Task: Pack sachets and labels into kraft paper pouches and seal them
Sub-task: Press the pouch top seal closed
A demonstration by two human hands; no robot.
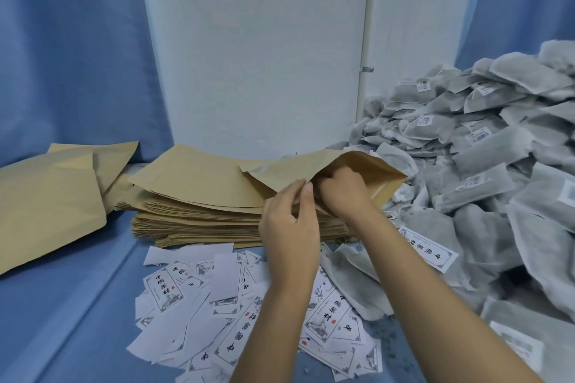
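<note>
Pouch [326, 177] lies on the stack [199, 205], mouth toward the person; left hand [289, 227] pinches its top flap, right hand [345, 193] curled inside. Sachets [485, 165] nearer right.

A blue-covered surface [77, 305] carried everything — a pouch stack [199, 211] at centre, filled pouches [46, 196] at left, scattered labels [217, 305] in front, and a sachet heap [497, 165] at right.

White wall panel [255, 50] between blue curtains [71, 50], blue cloth surface [62, 305]
</note>
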